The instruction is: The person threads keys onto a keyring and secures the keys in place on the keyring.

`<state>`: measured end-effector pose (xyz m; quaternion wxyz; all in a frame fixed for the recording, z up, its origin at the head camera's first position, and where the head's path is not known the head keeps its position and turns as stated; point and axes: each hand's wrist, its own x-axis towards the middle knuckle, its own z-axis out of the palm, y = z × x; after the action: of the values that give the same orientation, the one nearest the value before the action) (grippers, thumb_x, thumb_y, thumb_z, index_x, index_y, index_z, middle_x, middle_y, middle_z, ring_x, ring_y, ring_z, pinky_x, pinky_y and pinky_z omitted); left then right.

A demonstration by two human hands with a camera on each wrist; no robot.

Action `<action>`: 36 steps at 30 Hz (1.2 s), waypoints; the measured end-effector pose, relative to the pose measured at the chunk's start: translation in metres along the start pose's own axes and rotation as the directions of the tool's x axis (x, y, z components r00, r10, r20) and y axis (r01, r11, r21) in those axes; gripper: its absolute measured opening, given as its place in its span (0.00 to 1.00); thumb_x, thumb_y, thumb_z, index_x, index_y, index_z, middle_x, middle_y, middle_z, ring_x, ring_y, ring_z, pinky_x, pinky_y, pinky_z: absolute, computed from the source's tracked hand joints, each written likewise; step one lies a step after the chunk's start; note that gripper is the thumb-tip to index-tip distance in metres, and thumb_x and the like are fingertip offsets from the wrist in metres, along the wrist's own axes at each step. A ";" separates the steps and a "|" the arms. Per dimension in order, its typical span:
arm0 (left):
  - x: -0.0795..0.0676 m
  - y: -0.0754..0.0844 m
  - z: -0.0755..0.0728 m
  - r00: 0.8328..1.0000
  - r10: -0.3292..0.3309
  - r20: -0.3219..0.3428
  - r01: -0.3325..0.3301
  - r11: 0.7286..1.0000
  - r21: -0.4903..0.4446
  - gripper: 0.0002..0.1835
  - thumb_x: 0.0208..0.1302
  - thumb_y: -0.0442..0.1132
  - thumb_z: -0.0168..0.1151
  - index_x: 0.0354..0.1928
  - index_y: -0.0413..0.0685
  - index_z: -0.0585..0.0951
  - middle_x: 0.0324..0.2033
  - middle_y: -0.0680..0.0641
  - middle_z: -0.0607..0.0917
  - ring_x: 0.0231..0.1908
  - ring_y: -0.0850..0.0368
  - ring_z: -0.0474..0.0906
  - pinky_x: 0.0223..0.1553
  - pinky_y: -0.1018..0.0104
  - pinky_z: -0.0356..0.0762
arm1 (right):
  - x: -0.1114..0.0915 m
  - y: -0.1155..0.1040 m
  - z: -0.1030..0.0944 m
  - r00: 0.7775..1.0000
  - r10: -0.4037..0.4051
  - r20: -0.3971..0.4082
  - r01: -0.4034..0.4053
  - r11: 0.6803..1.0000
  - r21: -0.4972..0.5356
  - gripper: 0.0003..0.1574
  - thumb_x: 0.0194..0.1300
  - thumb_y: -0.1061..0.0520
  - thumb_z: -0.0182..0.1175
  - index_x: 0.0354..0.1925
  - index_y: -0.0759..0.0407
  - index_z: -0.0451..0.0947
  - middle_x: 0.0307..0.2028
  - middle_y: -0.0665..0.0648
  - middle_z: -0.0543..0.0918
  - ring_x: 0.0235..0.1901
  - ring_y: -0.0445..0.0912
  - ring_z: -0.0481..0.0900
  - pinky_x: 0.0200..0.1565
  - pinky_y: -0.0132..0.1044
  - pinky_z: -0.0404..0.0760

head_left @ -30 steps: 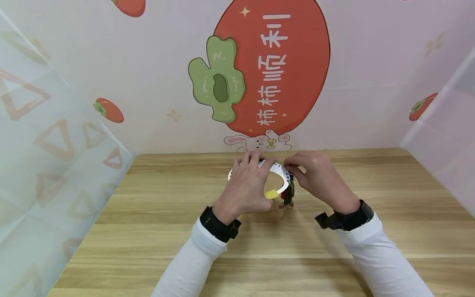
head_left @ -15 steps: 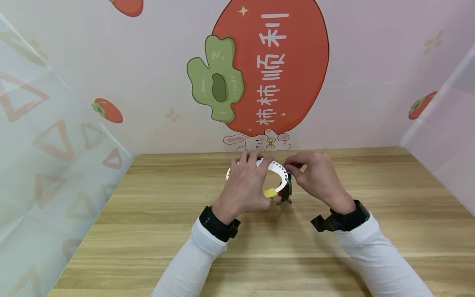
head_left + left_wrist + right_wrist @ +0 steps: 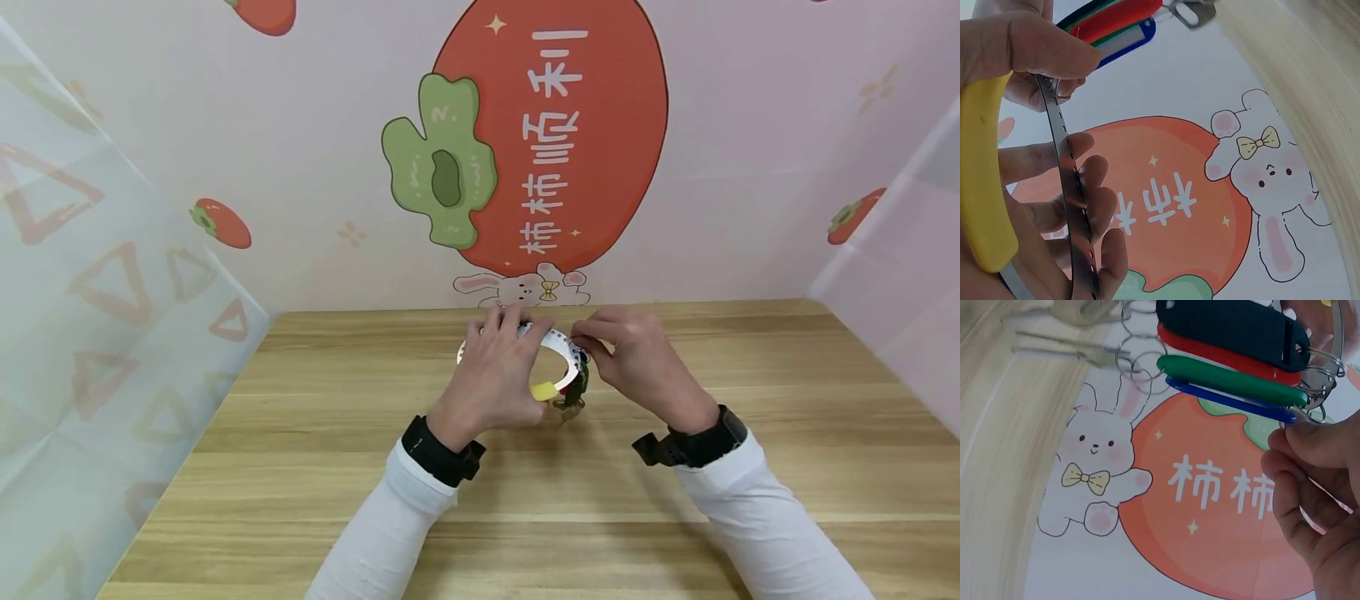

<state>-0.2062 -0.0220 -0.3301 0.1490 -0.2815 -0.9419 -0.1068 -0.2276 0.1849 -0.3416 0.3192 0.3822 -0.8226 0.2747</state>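
In the head view my left hand [image 3: 491, 371] grips a flat metal key hoop [image 3: 562, 348] with small holes along its band and a yellow handle [image 3: 543, 391]. The left wrist view shows the fingers around the perforated band [image 3: 1063, 156]. My right hand [image 3: 641, 362] is at the hoop's right side, thumb and index finger pinching the small split ring of a blue key tag [image 3: 1229, 400]. Beside it hang a green key tag [image 3: 1229, 378], a red key tag [image 3: 1175, 339] and a black key tag [image 3: 1235, 331]. Blurred keys [image 3: 1079, 356] dangle from their far ends.
Both hands are above a wooden table [image 3: 300, 483]. A printed backdrop [image 3: 315, 150] with a large red persimmon and a rabbit stands behind it, with pale side panels [image 3: 45, 350] at left and right. Black straps [image 3: 442, 454] wrap both wrists.
The tags and keys beneath the hoop have swung slightly to the left. Both hands keep nearly the same place, with the right fingers still pinching at the hoop's right side.
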 end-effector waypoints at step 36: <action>0.001 -0.001 0.001 0.996 -0.027 -0.080 0.033 0.996 0.082 0.49 0.39 0.61 0.79 0.66 0.51 0.75 0.59 0.40 0.74 0.60 0.41 0.67 0.54 0.39 0.68 | 0.000 -0.008 0.009 0.902 0.430 -0.045 -0.422 0.898 0.127 0.04 0.60 0.68 0.71 0.33 0.60 0.89 0.28 0.54 0.88 0.26 0.45 0.84 0.30 0.31 0.80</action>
<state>-0.2080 -0.0219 -0.3308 0.1960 -0.2566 -0.9430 -0.0809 -0.2240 0.1739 -0.3462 0.2585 0.2005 -0.8571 0.3979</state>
